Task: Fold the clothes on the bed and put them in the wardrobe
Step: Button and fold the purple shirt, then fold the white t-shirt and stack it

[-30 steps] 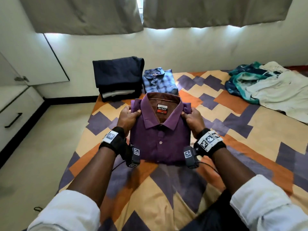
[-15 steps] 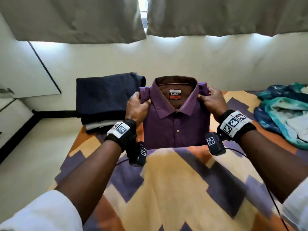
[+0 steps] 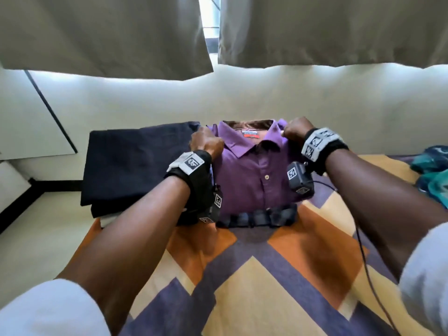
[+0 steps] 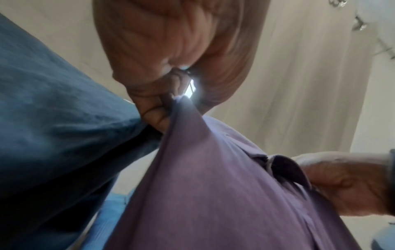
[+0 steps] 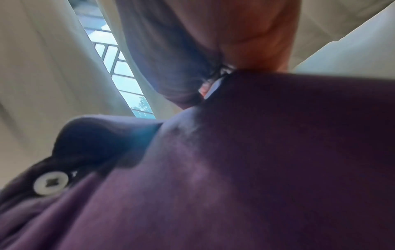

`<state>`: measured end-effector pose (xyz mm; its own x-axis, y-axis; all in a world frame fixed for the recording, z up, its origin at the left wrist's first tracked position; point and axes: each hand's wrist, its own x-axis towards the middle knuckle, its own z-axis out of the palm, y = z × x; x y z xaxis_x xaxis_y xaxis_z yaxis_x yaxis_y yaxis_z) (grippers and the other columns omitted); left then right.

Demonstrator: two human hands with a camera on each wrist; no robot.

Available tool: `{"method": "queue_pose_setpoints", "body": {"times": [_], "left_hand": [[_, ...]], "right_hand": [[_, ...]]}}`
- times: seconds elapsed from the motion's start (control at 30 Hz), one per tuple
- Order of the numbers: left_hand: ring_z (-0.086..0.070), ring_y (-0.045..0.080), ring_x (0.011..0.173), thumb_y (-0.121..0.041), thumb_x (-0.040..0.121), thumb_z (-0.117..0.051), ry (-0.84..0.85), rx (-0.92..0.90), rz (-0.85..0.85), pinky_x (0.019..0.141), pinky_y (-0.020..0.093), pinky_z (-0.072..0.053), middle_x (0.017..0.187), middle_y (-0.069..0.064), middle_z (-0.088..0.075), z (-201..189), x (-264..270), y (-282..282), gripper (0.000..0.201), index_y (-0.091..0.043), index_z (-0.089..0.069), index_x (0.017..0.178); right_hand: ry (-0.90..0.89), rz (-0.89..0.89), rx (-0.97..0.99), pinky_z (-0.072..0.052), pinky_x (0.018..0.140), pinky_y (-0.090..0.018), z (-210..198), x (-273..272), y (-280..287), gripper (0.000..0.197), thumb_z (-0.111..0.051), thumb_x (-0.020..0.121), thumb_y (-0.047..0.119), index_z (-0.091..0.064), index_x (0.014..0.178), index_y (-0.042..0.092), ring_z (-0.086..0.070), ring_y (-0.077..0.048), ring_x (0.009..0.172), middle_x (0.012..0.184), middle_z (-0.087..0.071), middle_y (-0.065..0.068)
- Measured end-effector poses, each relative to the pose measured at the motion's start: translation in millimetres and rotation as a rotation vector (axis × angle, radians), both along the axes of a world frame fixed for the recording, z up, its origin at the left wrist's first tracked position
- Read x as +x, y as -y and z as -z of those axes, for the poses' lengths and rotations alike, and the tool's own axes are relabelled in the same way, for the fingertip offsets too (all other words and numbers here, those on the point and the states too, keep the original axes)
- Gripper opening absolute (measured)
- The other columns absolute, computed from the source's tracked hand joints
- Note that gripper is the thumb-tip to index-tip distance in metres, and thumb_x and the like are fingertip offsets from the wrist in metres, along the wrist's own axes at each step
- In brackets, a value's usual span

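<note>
A folded purple button-up shirt (image 3: 252, 175) is gripped at its shoulders by the left hand (image 3: 206, 144) and right hand (image 3: 297, 130), fingers curled, above a checked blue folded shirt (image 3: 257, 218).

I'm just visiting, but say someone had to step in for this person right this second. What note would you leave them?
Left hand: grips the purple shirt at its left shoulder.
Right hand: grips its right shoulder.
Shirt: folded, collar up, lying on the blue checked shirt, whose edge shows beneath.
Dark folded pile: beside it on the left, at the bed's far edge.
Loose clothes: heaped on the bed at far right, unfolded.
Done: three stacks' worth folded.
Left: let go of the shirt, fold the heap, carry everything to the wardrobe, which no view clearly shows.
</note>
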<state>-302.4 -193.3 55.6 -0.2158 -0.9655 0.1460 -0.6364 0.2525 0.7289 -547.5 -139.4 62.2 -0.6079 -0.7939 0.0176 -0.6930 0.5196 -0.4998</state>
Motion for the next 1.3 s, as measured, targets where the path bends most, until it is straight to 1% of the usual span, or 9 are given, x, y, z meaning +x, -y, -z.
{"method": "queue_pose_setpoints", "body": {"times": [0.13, 0.23, 0.4, 0.53, 0.67, 0.83, 0.97, 1.13, 1.3], "left_hand": [[-0.062, 0.039, 0.105, -0.021, 0.093, -0.053, 0.036, 0.024, 0.039, 0.081, 0.036, -0.048, 0.109, 0.023, -0.068, 3, -1, 7, 0.020, -0.005, -0.062, 0.087], [-0.058, 0.041, 0.113, -0.022, 0.098, -0.050, 0.049, 0.015, -0.003, 0.089, 0.038, -0.045, 0.119, 0.024, -0.063, 14, -2, 2, 0.026, -0.003, -0.057, 0.114], [-0.056, 0.037, 0.111, -0.007, 0.090, -0.052, 0.014, -0.345, 0.092, 0.093, 0.040, -0.043, 0.118, 0.020, -0.060, 39, 7, -38, 0.032, -0.005, -0.054, 0.122], [-0.060, 0.035, 0.112, -0.033, 0.089, -0.058, 0.512, -0.170, 0.348, 0.089, 0.041, -0.049, 0.121, 0.015, -0.065, 74, 3, -73, 0.032, -0.015, -0.063, 0.115], [-0.043, 0.034, 0.130, -0.051, 0.088, -0.060, 0.708, 0.000, 0.347, 0.103, 0.045, -0.041, 0.141, 0.012, -0.044, 98, 4, -87, 0.059, -0.016, -0.048, 0.134], [-0.040, 0.034, 0.128, -0.038, 0.084, -0.067, 0.729, -0.247, 0.358, 0.094, 0.047, -0.045, 0.139, 0.009, -0.039, 103, 13, -107, 0.059, -0.020, -0.043, 0.134], [-0.055, 0.035, 0.117, -0.006, 0.095, -0.040, 0.756, -0.271, 0.409, 0.087, 0.043, -0.048, 0.125, 0.012, -0.055, 111, 21, -111, 0.034, -0.012, -0.048, 0.128], [-0.048, 0.032, 0.125, -0.005, 0.099, -0.032, 0.719, -0.289, 0.387, 0.094, 0.041, -0.044, 0.133, 0.011, -0.050, 124, 29, -120, 0.042, -0.008, -0.041, 0.139], [-0.044, 0.032, 0.130, -0.008, 0.097, -0.046, 0.732, -0.251, 0.426, 0.102, 0.040, -0.040, 0.137, 0.011, -0.049, 131, 36, -123, 0.044, -0.009, -0.041, 0.141]], "right_hand": [[-0.013, 0.014, 0.016, -0.034, 0.074, -0.029, -7, 6, -2, 0.038, -0.052, 0.099, 0.024, -0.059, 0.125, -0.004, -0.057, -0.029, 0.117, 0.129, -0.060, -0.017], [0.001, 0.067, -0.051, -0.040, 0.081, -0.034, 18, 13, -8, 0.037, -0.055, 0.095, 0.018, -0.056, 0.126, -0.003, -0.056, -0.033, 0.118, 0.130, -0.058, -0.021], [-0.302, 0.081, -0.223, -0.040, 0.094, -0.040, 50, 43, -42, 0.037, -0.042, 0.089, 0.021, -0.055, 0.116, -0.001, -0.051, -0.041, 0.114, 0.122, -0.054, -0.029], [-0.217, -0.280, 0.046, -0.044, 0.083, -0.033, 80, 89, -78, 0.030, -0.058, 0.089, 0.037, -0.067, 0.107, 0.015, -0.061, -0.032, 0.101, 0.112, -0.066, -0.016], [-0.167, -0.176, 0.206, -0.041, 0.094, -0.043, 103, 104, -95, 0.053, -0.058, 0.080, 0.062, -0.063, 0.114, 0.021, -0.054, -0.034, 0.116, 0.121, -0.061, -0.014], [0.277, 0.405, -0.118, -0.044, 0.102, -0.045, 106, 81, -115, 0.063, -0.064, 0.084, 0.035, -0.044, 0.133, 0.000, -0.051, -0.038, 0.124, 0.136, -0.052, -0.023], [0.372, 0.454, -0.132, -0.041, 0.102, -0.038, 110, 74, -122, 0.065, -0.066, 0.084, 0.030, -0.042, 0.136, -0.001, -0.049, -0.038, 0.126, 0.138, -0.048, -0.025], [0.302, 0.459, -0.273, -0.044, 0.089, -0.038, 115, 79, -134, 0.037, -0.053, 0.085, 0.004, -0.050, 0.121, -0.004, -0.056, -0.040, 0.114, 0.126, -0.058, -0.024], [0.236, 0.399, -0.178, -0.042, 0.098, -0.039, 126, 89, -148, 0.053, -0.056, 0.084, 0.005, -0.038, 0.133, -0.002, -0.053, -0.041, 0.120, 0.133, -0.052, -0.025]]}}
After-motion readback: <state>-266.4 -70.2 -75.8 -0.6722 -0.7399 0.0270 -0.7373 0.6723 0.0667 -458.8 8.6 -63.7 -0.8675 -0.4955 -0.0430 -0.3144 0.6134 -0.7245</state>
